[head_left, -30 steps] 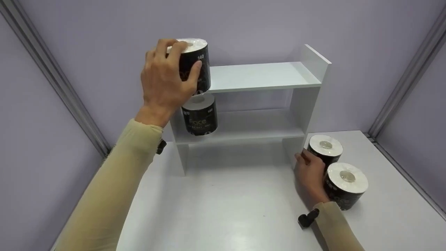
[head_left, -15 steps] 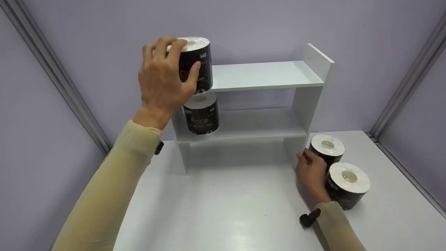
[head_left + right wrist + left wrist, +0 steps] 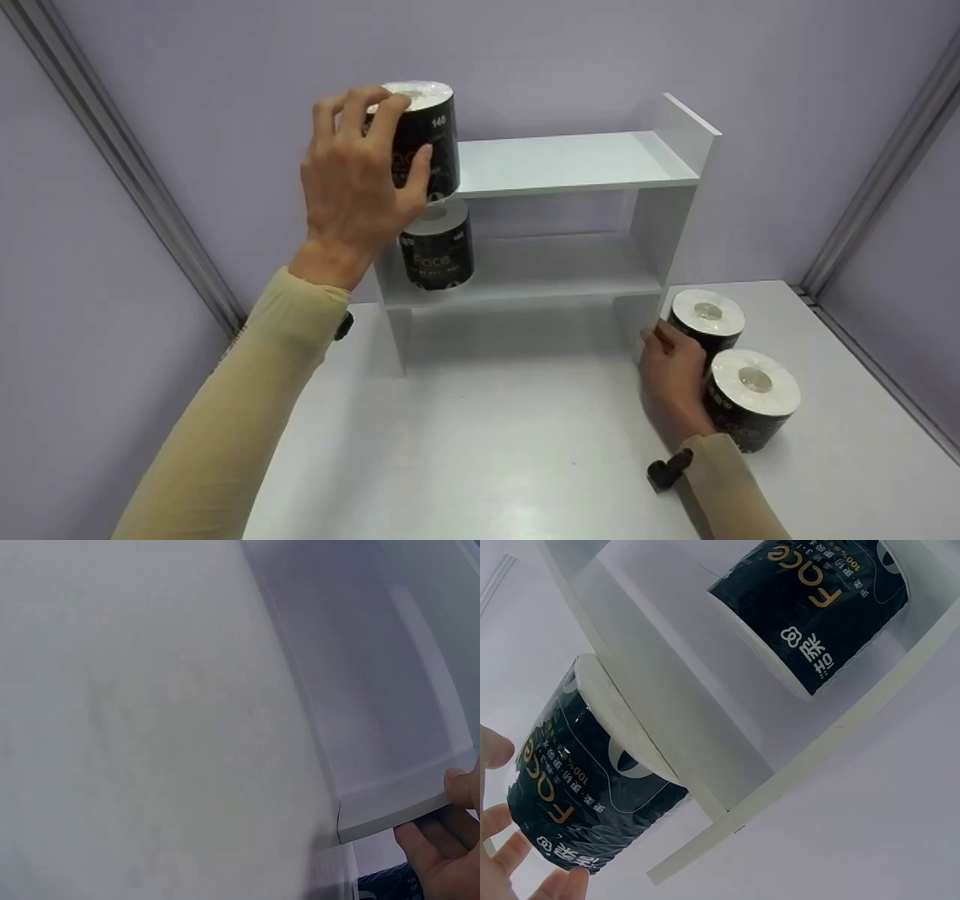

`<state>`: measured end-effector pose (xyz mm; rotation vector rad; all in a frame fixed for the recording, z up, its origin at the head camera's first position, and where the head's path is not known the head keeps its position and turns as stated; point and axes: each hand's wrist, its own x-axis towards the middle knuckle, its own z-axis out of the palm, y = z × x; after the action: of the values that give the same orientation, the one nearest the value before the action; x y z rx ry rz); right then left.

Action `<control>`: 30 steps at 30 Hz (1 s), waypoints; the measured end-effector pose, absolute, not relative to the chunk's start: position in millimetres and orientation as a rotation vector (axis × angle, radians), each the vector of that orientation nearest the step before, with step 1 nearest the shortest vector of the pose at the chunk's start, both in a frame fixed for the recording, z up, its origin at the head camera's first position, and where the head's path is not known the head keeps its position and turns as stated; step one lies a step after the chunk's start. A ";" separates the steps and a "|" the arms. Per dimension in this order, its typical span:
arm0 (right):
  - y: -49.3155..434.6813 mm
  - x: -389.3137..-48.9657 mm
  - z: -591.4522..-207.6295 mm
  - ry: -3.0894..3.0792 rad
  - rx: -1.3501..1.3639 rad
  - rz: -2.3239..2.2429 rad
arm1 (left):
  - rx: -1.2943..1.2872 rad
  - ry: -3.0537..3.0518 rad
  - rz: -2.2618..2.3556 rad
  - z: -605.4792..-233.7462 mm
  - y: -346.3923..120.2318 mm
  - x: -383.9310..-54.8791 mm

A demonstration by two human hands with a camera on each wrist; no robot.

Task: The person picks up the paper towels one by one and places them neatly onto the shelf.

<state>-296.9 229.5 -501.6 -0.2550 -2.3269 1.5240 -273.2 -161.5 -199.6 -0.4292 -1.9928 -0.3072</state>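
My left hand (image 3: 360, 165) holds a black-wrapped toilet roll (image 3: 439, 142) with white ends, upright at the left end of the top shelf. Fingers bend over its upper rim, and the thumb lies at its front. In the left wrist view the base of this toilet roll (image 3: 592, 787) sits along the shelf board, with fingertips at the far end. Directly below, a second toilet roll (image 3: 439, 251) stands on the middle shelf. Low on the right, my right hand (image 3: 675, 371) pinches the front edge of the white shelf unit's side panel (image 3: 397, 817) between thumb and fingers.
Two more toilet rolls, a rear one (image 3: 709, 313) and a front one (image 3: 757, 386), stand on the white table (image 3: 487, 450) right of the shelf unit (image 3: 570, 161), close beside the right hand. Pale walls (image 3: 555, 52) rise behind and at both sides.
The left hand has dipped slightly, its thumb sliding lower along the front of the toilet roll, which stays in place. The right hand keeps its grip on the panel. The head view has shifted slightly.
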 end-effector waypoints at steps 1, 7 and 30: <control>229.4 -296.9 -501.8 -2.328 -0.256 1.529 | -0.429 -1.992 -0.305 -200.1 -161.7 -273.5; 227.8 -295.9 -501.4 -2.315 -0.276 1.600 | -0.427 -1.982 -0.286 -202.8 -162.5 -277.9; 228.4 -296.1 -501.5 -2.264 -0.256 1.590 | -0.416 -1.952 -0.327 -207.5 -157.1 -286.6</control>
<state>-296.1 228.4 -501.5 -0.2563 -2.2636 1.5896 -286.6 -157.1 -207.5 -0.4164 -1.9517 -0.3269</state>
